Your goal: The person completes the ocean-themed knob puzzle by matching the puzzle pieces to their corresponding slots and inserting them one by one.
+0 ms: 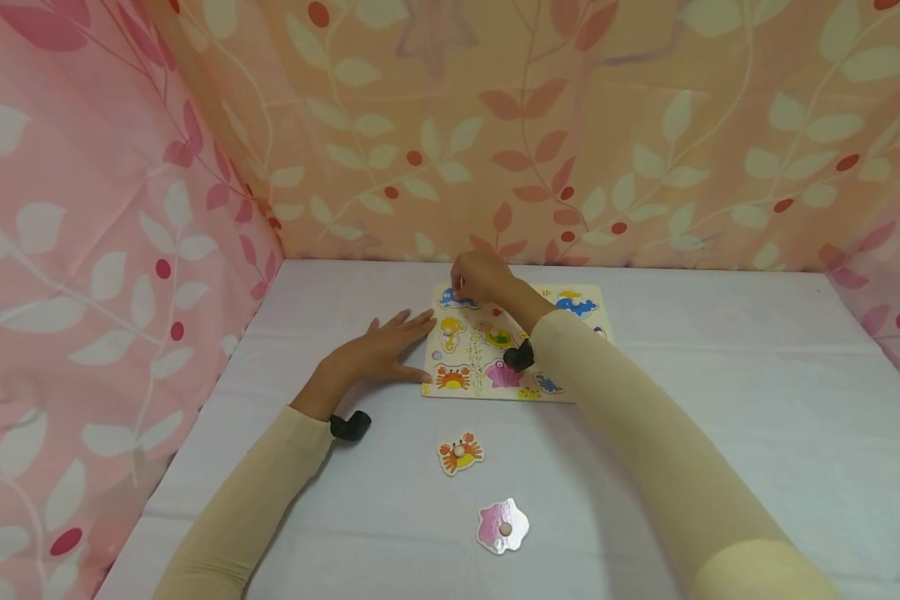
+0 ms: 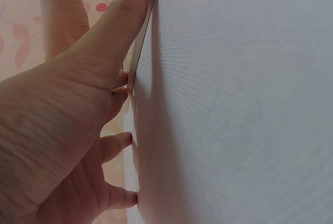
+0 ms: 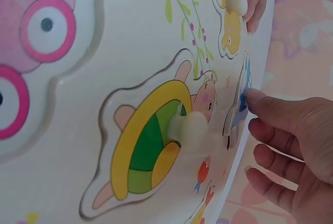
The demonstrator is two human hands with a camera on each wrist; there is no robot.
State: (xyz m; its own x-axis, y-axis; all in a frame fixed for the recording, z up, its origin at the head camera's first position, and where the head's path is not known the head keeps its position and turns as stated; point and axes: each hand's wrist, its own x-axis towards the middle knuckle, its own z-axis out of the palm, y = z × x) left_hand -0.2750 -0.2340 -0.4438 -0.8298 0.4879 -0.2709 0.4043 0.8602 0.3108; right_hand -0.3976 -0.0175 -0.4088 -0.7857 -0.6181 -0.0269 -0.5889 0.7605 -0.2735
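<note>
A wooden peg puzzle board (image 1: 476, 354) with sea-animal pictures lies flat towards the back of the table. My right hand (image 1: 483, 277) reaches over its far left corner and pinches a blue puzzle piece (image 3: 241, 99) between thumb and forefinger; the piece's knob is hidden by them. In the right wrist view that piece tilts at its slot. The turtle piece (image 3: 151, 140) and the yellow seahorse piece (image 1: 451, 332) sit in the board, knobs up. Fingers spread, my left hand (image 1: 378, 350) rests along the board's left edge, its thumb touching the near left corner.
A loose orange crab piece (image 1: 461, 454) lies on the white table cloth (image 1: 330, 533) in front of the board, with a pink shell piece (image 1: 502, 527) closer to me. A blue whale piece (image 1: 576, 305) is at the board's far right. Floral curtains (image 1: 390, 125) stand behind and at the sides.
</note>
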